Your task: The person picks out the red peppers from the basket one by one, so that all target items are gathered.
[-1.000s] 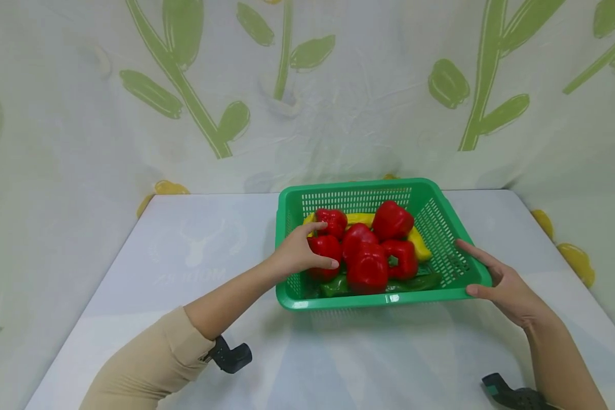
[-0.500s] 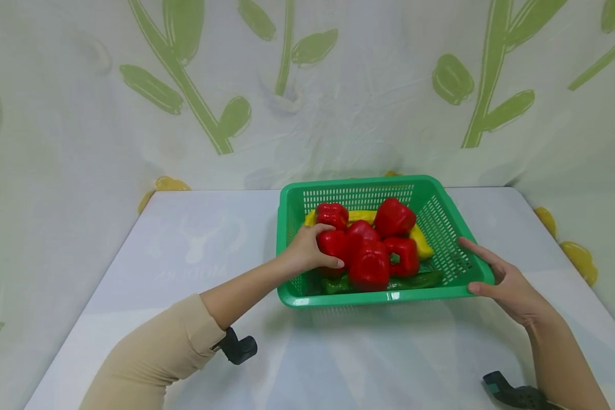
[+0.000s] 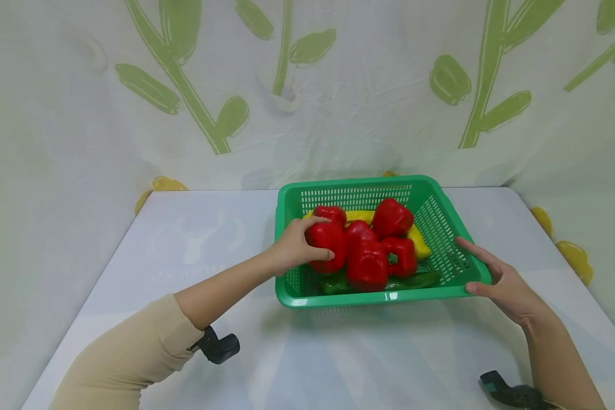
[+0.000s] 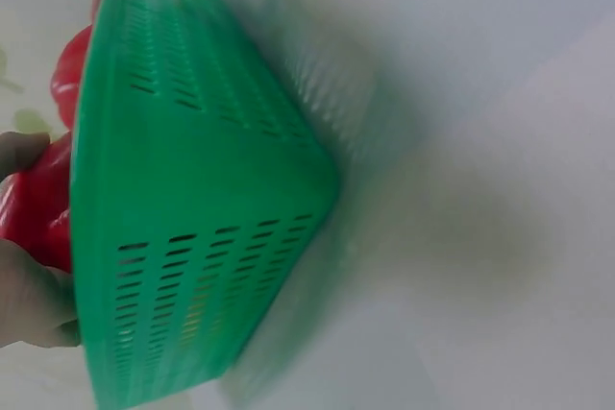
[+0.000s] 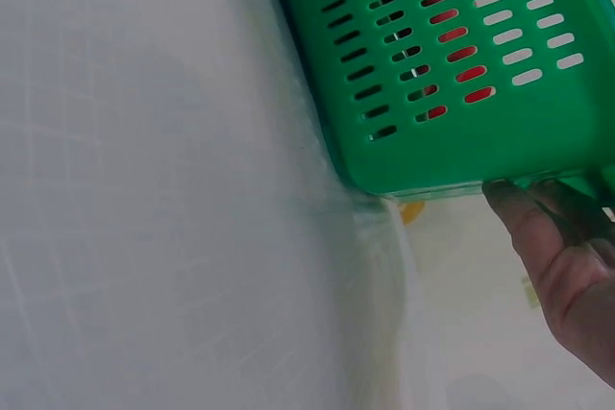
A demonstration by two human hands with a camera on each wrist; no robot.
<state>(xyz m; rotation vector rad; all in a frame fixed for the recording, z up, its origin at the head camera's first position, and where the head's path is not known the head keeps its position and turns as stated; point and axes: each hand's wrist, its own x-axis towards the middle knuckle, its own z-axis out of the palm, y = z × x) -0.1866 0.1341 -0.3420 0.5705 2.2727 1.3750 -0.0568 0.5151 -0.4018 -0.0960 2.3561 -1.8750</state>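
In the head view my left hand [image 3: 293, 246] grips a red bell pepper [image 3: 329, 242] over the left side of a green plastic basket [image 3: 369, 298], thumb in front and fingers behind. The left wrist view shows the same red bell pepper [image 4: 36, 206] between thumb and fingers, partly hidden by the basket wall [image 4: 183, 180]. My right hand [image 3: 512, 289] holds the basket's front right corner, its thumb at the front rim and its index finger along the right rim. Beside the held pepper lie several more red bell peppers [image 3: 367, 267].
Yellow vegetables [image 3: 419, 244] lie along the back and right of the basket, and green ones [image 3: 415, 281] along its front, partly covered. The basket stands on a white table [image 3: 200, 256]. Behind the table hangs a pale cloth [image 3: 359, 131] with a green plant print.
My left hand has closed round the left red bell pepper and drawn it slightly up and left. The right hand stays at the basket's corner.
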